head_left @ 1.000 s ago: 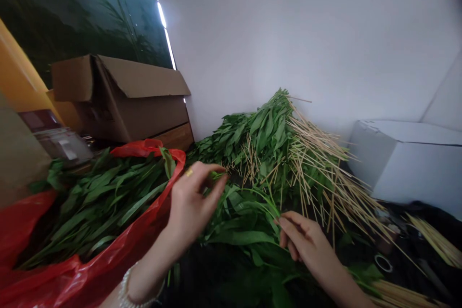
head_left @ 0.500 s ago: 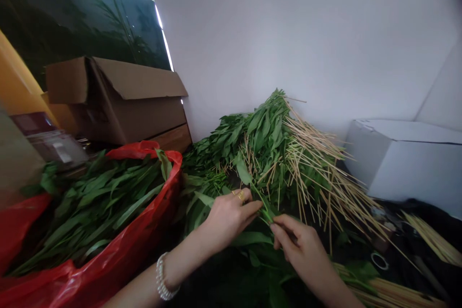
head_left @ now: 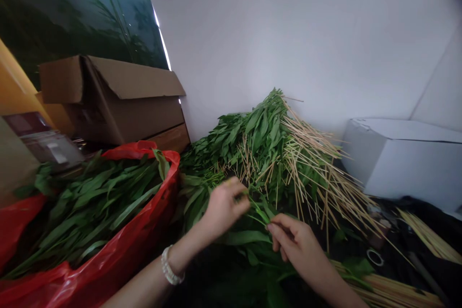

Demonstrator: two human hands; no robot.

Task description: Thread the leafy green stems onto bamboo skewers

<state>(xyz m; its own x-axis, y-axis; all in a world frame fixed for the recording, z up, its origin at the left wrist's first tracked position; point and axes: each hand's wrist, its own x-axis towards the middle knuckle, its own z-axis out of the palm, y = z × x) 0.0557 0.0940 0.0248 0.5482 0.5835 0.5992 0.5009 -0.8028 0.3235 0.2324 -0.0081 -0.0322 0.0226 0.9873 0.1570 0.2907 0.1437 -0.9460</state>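
Green stems pinched in right hand, near centre, right of red bag; left hand curled just beside, can't tell if gripping. Thin stems might snap if tugged hard.

Small bunch of slender, green, leafy plant stems: pinched at its lower end in the right hand, slanting up and leftward toward the left hand; contact there is indistinct.
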